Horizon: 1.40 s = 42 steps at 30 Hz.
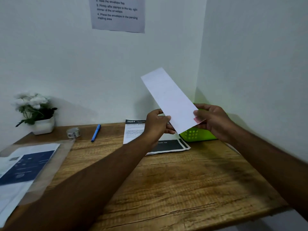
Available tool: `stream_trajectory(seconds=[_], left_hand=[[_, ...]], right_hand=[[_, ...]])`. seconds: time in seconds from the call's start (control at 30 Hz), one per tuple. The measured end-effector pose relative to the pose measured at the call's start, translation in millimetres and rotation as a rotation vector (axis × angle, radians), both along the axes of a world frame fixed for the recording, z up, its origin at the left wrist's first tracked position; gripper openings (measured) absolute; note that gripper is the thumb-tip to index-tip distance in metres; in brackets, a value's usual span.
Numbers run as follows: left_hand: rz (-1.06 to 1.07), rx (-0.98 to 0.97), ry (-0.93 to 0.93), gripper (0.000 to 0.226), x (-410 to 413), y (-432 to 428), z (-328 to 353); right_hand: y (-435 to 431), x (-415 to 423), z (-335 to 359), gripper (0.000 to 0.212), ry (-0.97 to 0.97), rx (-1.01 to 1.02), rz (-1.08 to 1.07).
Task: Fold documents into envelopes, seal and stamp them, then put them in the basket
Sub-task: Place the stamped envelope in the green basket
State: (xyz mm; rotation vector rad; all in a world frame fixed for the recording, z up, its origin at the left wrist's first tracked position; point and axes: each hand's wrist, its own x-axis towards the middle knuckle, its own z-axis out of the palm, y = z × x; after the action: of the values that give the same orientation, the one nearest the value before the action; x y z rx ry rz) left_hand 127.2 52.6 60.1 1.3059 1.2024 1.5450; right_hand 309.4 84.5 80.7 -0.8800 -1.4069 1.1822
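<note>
A long white envelope (168, 95) is held up above the desk, tilted with its far end up and to the left. My left hand (157, 125) grips its lower left edge. My right hand (210, 120) pinches its lower right corner, where a small red stamp (198, 120) shows under the thumb. Behind and below the envelope, a green plastic basket (195, 135) sits in the desk's back right corner, partly hidden by the envelope and my right hand.
Printed documents (133, 130) lie on the wooden desk (166, 180) under my left hand. A blue pen (96, 132), a tape roll (73, 132) and a white flower pot (43, 125) stand at the back left. A clear sleeve of papers (28, 164) lies left.
</note>
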Motion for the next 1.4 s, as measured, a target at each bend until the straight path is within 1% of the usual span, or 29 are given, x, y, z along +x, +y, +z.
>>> stream_trajectory(seconds=[0.1, 0.2, 0.23, 0.3, 0.43, 0.5, 0.57, 0.6, 0.63, 0.7, 0.8, 0.87, 0.93, 1.03, 1.13, 1.2, 1.3, 1.33, 1.4], left_hand=[[-0.041, -0.029, 0.041, 0.030, 8.5, 13.3, 3.9], [-0.065, -0.068, 0.108, 0.024, 17.3, 26.4, 10.8], [-0.061, -0.074, 0.127, 0.021, 20.5, 31.1, 13.3], [-0.054, -0.080, 0.163, 0.009, 27.3, 43.6, 17.6], [-0.021, -0.124, 0.274, 0.024, 35.9, 68.7, 21.1], [-0.013, -0.137, 0.379, 0.031, 39.7, 80.3, 22.2], [-0.026, -0.134, 0.508, 0.043, 46.1, 88.9, 25.4], [-0.036, -0.132, 0.575, 0.045, 49.2, 92.3, 26.7], [-0.041, -0.127, 0.646, 0.044, 51.4, 94.8, 28.1], [-0.059, -0.126, 0.777, 0.044, 54.6, 96.9, 31.5], [-0.121, -0.191, 0.954, 0.039, 56.2, 98.3, 34.3], [-0.164, -0.240, 1.038, 0.039, 57.5, 99.0, 33.1], [-0.195, -0.272, 1.073, 0.039, 58.7, 100.3, 29.7], [-0.220, -0.298, 1.063, 0.035, 59.0, 101.6, 26.2], [-0.203, -0.271, 1.076, 0.035, 58.1, 102.1, 25.5], [-0.143, -0.177, 1.105, 0.033, 56.7, 102.5, 24.6], [-0.015, -0.008, 1.113, 0.022, 52.5, 101.0, 21.7], [0.033, 0.027, 1.100, 0.019, 50.7, 99.4, 21.0], [0.112, 0.081, 1.048, 0.014, 47.2, 95.9, 19.3]], right_hand=[[12.3, 12.7, 7.2, 0.029, -0.080, 0.003, -0.055], [25.7, 24.4, 12.1, 0.037, -0.159, 0.022, -0.142], [30.5, 27.6, 13.3, 0.036, -0.190, 0.033, -0.170], [41.5, 34.5, 14.7, 0.027, -0.274, 0.054, -0.231], [66.9, 42.5, 15.6, 0.014, -0.474, 0.048, -0.309], [77.5, 44.2, 14.2, 0.010, -0.605, 0.058, -0.356], [88.5, 46.6, 15.1, 0.010, -0.756, 0.105, -0.424], [92.4, 47.2, 16.2, 0.011, -0.833, 0.123, -0.443], [95.7, 46.7, 17.5, 0.012, -0.898, 0.129, -0.449], [101.7, 45.0, 20.4, 0.021, -1.028, 0.104, -0.439], [105.4, 38.5, 25.2, 0.030, -1.270, 0.049, -0.372], [104.0, 33.2, 29.6, 0.033, -1.416, 0.024, -0.324], [100.2, 30.3, 33.0, 0.034, -1.516, 0.025, -0.322], [96.5, 27.6, 33.6, 0.034, -1.588, 0.052, -0.334], [98.7, 29.6, 29.8, 0.037, -1.575, 0.080, -0.311], [95.0, 31.2, 25.2, 0.037, -1.562, 0.193, -0.403], [88.4, 29.8, 18.6, 0.019, -1.482, 0.410, -0.527], [85.9, 27.8, 17.5, 0.014, -1.454, 0.438, -0.529], [82.7, 24.0, 15.3, 0.012, -1.412, 0.429, -0.496]])
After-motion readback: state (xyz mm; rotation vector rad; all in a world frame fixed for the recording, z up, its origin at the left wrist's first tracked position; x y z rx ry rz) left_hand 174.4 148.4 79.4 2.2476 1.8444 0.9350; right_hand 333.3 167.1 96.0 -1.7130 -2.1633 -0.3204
